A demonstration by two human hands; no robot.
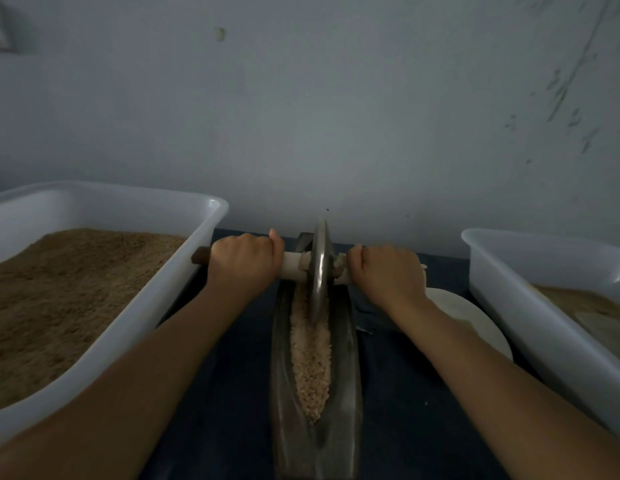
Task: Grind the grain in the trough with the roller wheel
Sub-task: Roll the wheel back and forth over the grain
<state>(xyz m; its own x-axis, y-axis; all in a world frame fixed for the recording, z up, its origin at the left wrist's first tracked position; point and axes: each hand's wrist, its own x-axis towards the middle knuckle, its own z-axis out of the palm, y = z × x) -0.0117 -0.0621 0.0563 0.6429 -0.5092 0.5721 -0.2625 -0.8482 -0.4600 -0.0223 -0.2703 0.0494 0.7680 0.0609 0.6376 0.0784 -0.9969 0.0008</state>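
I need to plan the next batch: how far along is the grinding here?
Done: the trough is loaded with grain. In hand: the left hand and right hand grip the axle on either side of the roller wheel, which sits at the trough's far end. Left: the grain nearer the camera looks coarse and lumpy, so plenty of rolling seems to remain.

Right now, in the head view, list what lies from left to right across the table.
Large white plastic tub of brown grain → left hand on the axle → grey metal roller wheel in the long dark trough → right hand → round white plate → second white plastic tub.
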